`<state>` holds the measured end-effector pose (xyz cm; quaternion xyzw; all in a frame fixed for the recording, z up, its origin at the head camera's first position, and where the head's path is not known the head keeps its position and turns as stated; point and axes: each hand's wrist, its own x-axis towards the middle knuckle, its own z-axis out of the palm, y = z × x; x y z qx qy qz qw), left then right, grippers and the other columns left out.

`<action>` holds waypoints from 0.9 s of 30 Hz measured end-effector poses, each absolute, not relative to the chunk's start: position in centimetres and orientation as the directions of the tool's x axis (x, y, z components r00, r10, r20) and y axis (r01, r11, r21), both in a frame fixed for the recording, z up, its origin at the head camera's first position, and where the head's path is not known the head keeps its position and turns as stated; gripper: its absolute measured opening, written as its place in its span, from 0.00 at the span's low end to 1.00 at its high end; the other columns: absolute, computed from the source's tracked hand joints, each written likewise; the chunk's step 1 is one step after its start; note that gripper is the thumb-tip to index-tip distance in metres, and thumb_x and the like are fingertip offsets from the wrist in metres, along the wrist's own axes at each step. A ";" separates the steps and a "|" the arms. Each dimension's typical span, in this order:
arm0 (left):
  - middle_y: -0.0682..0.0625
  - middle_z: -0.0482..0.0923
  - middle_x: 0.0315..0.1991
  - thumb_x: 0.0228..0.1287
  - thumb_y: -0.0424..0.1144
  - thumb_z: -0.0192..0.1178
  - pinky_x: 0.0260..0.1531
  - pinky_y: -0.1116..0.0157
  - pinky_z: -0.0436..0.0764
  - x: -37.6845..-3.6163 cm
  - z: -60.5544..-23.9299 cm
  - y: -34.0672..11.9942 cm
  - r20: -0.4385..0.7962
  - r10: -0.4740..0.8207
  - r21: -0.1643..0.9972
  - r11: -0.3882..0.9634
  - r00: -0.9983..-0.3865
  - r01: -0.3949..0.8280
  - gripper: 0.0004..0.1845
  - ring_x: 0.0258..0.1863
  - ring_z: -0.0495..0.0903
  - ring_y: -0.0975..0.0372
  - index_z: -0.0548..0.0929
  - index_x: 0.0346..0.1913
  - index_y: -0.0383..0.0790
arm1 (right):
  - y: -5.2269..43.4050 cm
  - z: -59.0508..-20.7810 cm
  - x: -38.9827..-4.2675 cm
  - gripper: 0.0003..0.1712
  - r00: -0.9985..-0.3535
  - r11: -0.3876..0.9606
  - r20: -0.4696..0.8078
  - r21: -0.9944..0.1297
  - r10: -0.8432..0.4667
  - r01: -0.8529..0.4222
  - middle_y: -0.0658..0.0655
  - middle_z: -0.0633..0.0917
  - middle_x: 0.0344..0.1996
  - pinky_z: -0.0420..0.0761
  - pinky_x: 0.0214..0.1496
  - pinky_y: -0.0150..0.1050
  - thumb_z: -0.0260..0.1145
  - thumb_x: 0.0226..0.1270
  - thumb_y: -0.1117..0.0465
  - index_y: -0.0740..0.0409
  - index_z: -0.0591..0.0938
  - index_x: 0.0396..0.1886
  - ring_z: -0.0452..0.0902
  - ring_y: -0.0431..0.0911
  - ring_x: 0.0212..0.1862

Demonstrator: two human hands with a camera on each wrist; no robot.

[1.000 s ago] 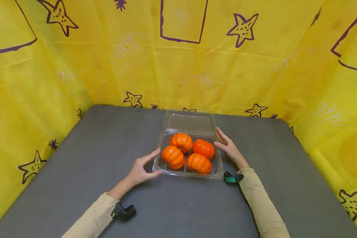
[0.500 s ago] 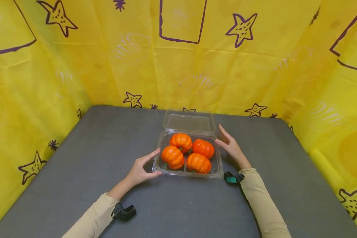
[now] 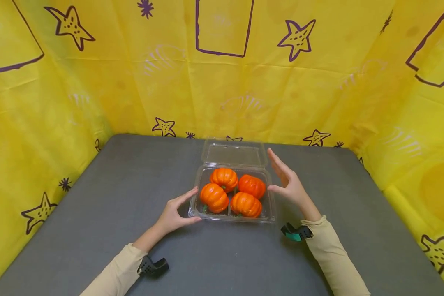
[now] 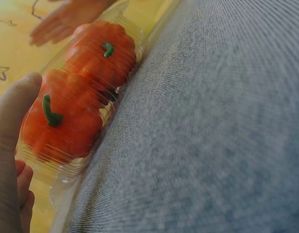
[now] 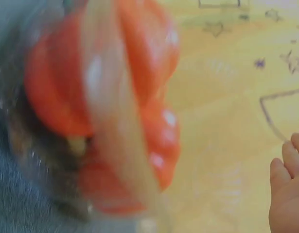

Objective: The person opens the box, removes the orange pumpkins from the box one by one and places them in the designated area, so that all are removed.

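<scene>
A clear plastic clamshell box (image 3: 270, 213) stands on the grey table with its lid (image 3: 235, 153) folded back behind it. Several small orange pumpkins (image 3: 232, 191) fill it; the left wrist view shows two pumpkins (image 4: 86, 92) with green stems behind the clear wall. My left hand (image 3: 175, 211) touches the box's left front corner with straight fingers and thumb. My right hand (image 3: 286, 181) hovers open just right of the box, fingers straight and pointing up, apart from the box. The right wrist view is blurred, with pumpkins (image 5: 105, 97) close by.
The grey table (image 3: 96, 205) is walled on three sides by yellow sheeting (image 3: 222, 82) printed with purple stars. Black and green wrist straps show at my sleeves. Bare grey surface lies left, right and in front of the box.
My right hand has lifted off the box's right edge and moved up and slightly right. My left hand has kept its place at the left corner.
</scene>
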<state>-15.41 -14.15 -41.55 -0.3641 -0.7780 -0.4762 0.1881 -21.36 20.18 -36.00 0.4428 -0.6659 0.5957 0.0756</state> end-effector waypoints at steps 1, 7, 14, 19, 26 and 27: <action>0.28 0.69 0.50 0.28 0.24 0.74 0.55 0.68 0.63 -15.4 -41.6 -14.2 0.640 0.386 0.605 0.280 -0.664 0.745 0.39 0.50 0.70 0.42 0.70 0.51 0.17 | 20.0 -35.9 -21.2 0.49 -0.576 -0.113 0.640 -0.713 -0.508 -0.692 0.68 0.48 0.66 0.48 0.64 0.41 0.68 0.53 0.58 0.73 0.50 0.65 0.42 0.56 0.67; 0.28 0.70 0.50 0.28 0.25 0.74 0.54 0.68 0.64 -15.5 -41.9 -14.3 0.656 0.385 0.592 0.273 -0.649 0.759 0.39 0.50 0.71 0.43 0.70 0.51 0.19 | 18.6 -35.3 -19.6 0.52 -0.473 -0.121 0.636 -0.665 -0.610 -0.737 0.74 0.51 0.64 0.52 0.63 0.43 0.72 0.40 0.73 0.79 0.51 0.62 0.46 0.58 0.66; 0.28 0.70 0.50 0.29 0.26 0.74 0.55 0.69 0.64 -15.4 -42.0 -14.6 0.660 0.376 0.592 0.273 -0.650 0.759 0.37 0.51 0.71 0.45 0.71 0.50 0.20 | 17.8 -35.1 -17.8 0.53 -0.447 -0.030 0.499 -0.692 -0.742 -0.722 0.76 0.58 0.60 0.59 0.61 0.41 0.72 0.29 0.81 0.81 0.55 0.60 0.54 0.58 0.63; 0.28 0.70 0.50 0.27 0.24 0.74 0.54 0.69 0.64 -15.3 -41.8 -14.5 0.653 0.372 0.601 0.276 -0.660 0.750 0.38 0.51 0.71 0.45 0.71 0.50 0.19 | 17.4 -35.5 -17.7 0.49 -0.465 0.054 0.400 -0.710 -0.790 -0.702 0.74 0.62 0.59 0.57 0.62 0.37 0.74 0.35 0.75 0.78 0.59 0.60 0.57 0.54 0.63; 0.29 0.70 0.50 0.32 0.29 0.75 0.54 0.69 0.64 -15.5 -41.7 -14.5 0.648 0.379 0.596 0.288 -0.660 0.750 0.37 0.50 0.71 0.44 0.72 0.50 0.20 | 17.4 -36.3 -18.3 0.46 -0.418 0.029 0.387 -0.704 -0.822 -0.709 0.66 0.66 0.60 0.56 0.62 0.38 0.66 0.51 0.48 0.76 0.62 0.59 0.60 0.54 0.61; 0.29 0.70 0.50 0.32 0.29 0.75 0.54 0.69 0.64 -15.5 -41.8 -14.5 0.647 0.381 0.596 0.288 -0.661 0.750 0.37 0.50 0.71 0.44 0.71 0.50 0.20 | 17.4 -36.5 -18.4 0.46 -0.414 0.029 0.384 -0.703 -0.825 -0.710 0.66 0.66 0.60 0.56 0.62 0.38 0.67 0.50 0.48 0.76 0.63 0.59 0.60 0.54 0.61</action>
